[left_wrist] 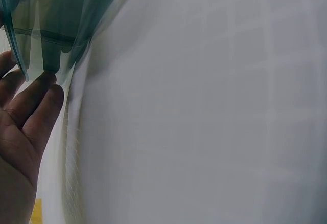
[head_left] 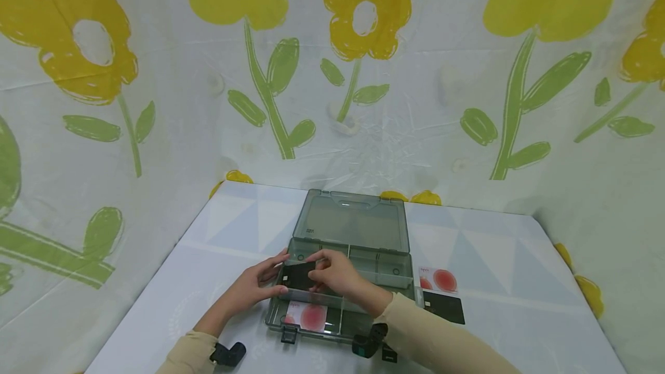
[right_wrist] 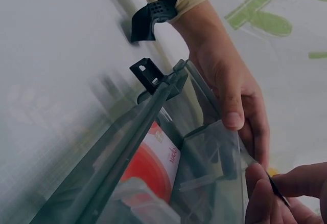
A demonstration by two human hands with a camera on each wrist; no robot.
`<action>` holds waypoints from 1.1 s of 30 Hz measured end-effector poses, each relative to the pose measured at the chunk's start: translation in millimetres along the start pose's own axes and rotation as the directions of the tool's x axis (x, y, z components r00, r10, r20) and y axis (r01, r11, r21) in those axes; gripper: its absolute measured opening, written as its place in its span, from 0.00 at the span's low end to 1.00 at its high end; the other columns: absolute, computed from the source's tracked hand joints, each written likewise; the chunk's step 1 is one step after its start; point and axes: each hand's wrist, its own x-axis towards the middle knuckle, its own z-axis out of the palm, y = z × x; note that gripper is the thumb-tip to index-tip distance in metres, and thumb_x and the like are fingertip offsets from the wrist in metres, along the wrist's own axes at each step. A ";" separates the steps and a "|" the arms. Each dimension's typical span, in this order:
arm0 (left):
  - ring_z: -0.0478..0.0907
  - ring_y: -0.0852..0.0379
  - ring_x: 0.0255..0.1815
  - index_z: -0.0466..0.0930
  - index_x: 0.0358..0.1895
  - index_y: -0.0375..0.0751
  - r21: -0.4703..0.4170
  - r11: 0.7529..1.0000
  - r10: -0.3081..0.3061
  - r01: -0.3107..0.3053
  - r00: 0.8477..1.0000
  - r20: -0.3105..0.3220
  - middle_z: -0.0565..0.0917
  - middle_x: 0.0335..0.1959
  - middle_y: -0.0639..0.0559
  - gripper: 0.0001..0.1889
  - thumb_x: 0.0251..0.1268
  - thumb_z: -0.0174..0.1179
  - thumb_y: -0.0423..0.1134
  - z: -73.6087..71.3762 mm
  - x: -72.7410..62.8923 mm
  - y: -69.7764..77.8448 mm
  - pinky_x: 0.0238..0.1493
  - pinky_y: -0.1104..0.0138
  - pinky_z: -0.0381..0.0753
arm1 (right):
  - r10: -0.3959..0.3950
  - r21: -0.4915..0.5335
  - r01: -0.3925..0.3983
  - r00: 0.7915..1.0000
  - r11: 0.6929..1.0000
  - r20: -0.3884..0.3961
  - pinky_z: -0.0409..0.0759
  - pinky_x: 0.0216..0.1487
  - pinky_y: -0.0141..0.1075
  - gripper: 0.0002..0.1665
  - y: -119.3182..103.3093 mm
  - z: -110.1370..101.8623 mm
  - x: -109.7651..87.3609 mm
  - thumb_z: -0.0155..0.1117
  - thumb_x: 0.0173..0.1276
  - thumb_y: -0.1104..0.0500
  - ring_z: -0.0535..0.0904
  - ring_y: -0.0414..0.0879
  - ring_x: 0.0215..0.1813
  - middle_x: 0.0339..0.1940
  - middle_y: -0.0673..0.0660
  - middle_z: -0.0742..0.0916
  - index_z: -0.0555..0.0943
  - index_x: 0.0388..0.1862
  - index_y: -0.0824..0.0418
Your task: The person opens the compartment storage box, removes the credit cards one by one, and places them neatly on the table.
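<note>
My right hand (head_left: 332, 273) pinches a black card (head_left: 298, 276) with a small light chip mark, over the middle-left compartment of a translucent grey-green divided box (head_left: 371, 270). In the right wrist view the same card (right_wrist: 278, 191) shows as a thin dark edge between the fingers. At the box's left end rests my left hand (head_left: 260, 281), fingers extended and spread along the wall, thumb near the card's left end. The left wrist view shows that hand's fingers (left_wrist: 43, 101) against the clear plastic. In the front-left compartment lies a white card with a red circle (head_left: 312, 317).
The box's lid (head_left: 353, 221) lies folded back behind it. To the right of the box are another red-circle card (head_left: 439, 279) and a second black card (head_left: 444, 307). Latches (head_left: 288, 335) stick out at the box's front edge. A flowered curtain (head_left: 405, 103) surrounds the table.
</note>
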 end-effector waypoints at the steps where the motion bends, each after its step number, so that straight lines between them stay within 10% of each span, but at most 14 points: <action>1: 0.66 0.33 0.73 0.61 0.79 0.40 0.000 1.000 0.000 0.000 1.000 0.000 0.55 0.82 0.41 0.40 0.67 0.69 0.42 0.0 0.1 -0.1 0.70 0.46 0.71 | -0.008 -0.005 0.008 1.000 1.000 -0.007 0.90 0.28 0.39 0.19 0.3 -0.3 -0.1 0.67 0.67 0.71 0.87 0.49 0.26 0.29 0.57 0.83 0.81 0.57 0.71; 33: 0.65 0.34 0.74 0.62 0.79 0.40 0.016 1.000 -0.005 0.005 1.000 -0.012 0.55 0.82 0.42 0.41 0.66 0.70 0.44 1.1 0.4 0.3 0.71 0.48 0.71 | -0.048 0.002 0.048 0.998 0.999 -0.042 0.91 0.32 0.44 0.19 2.0 -28.9 -24.6 0.67 0.68 0.71 0.86 0.53 0.26 0.32 0.58 0.81 0.79 0.57 0.70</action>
